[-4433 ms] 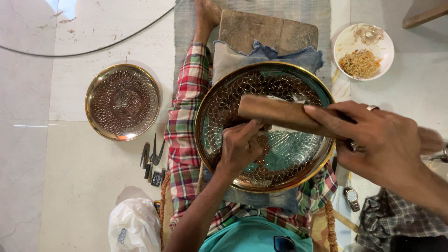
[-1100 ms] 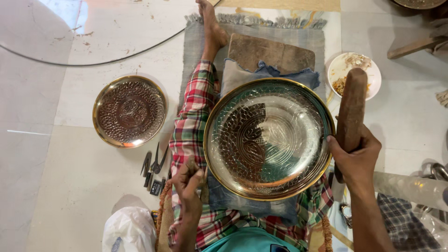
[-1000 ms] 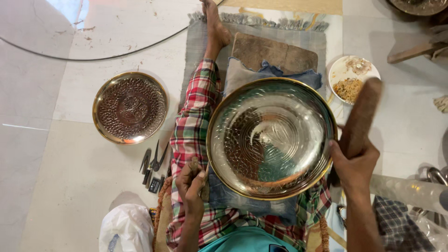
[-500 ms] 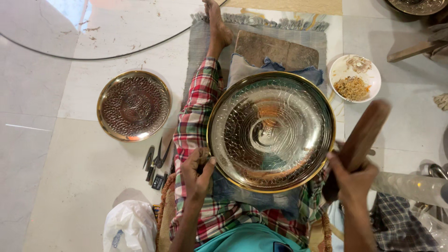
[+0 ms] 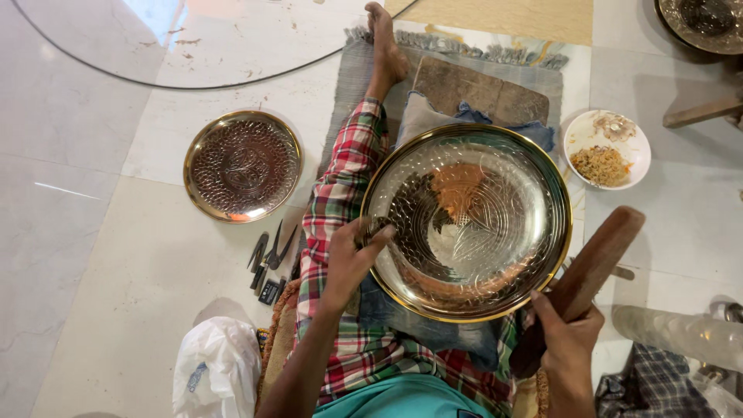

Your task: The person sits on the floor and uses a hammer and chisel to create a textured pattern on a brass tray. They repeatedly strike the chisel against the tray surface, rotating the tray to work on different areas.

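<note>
Large brass tray (image 5: 472,224) sits centre-right of frame, resting on the person's lap over a blue denim cloth (image 5: 433,116). It is round and shiny, with an engraved pattern across its inside and a gold rim.

Left hand (image 5: 352,259), centre of frame: fingers curl over the tray's left rim, thumb side on the edge. The grip is closed on the rim, touching metal.

Right hand (image 5: 569,340), lower right: fist wrapped around the lower end of a wooden mallet (image 5: 584,282). The mallet is long, dark brown and round in section. It is tilted, with the head up toward the right, lying just beside the tray's lower-right rim. Cannot tell whether it touches the rim.

Around it:
- Smaller brass plate (image 5: 242,165) lies on the floor at upper left, patterned and well apart from the tray.
- Small metal tools (image 5: 269,259), plier-like, lie on the floor between the plate and the plaid trouser leg (image 5: 340,178).
- Wooden board (image 5: 480,89) sits on the grey mat (image 5: 356,85) at top centre, just above the tray.
- White bowl (image 5: 607,149) with brownish crumbs is at upper right, near the tray rim.
- White plastic bag (image 5: 217,364) is at lower left.
- Checked cloth (image 5: 642,379) is in the lower right corner.
</note>
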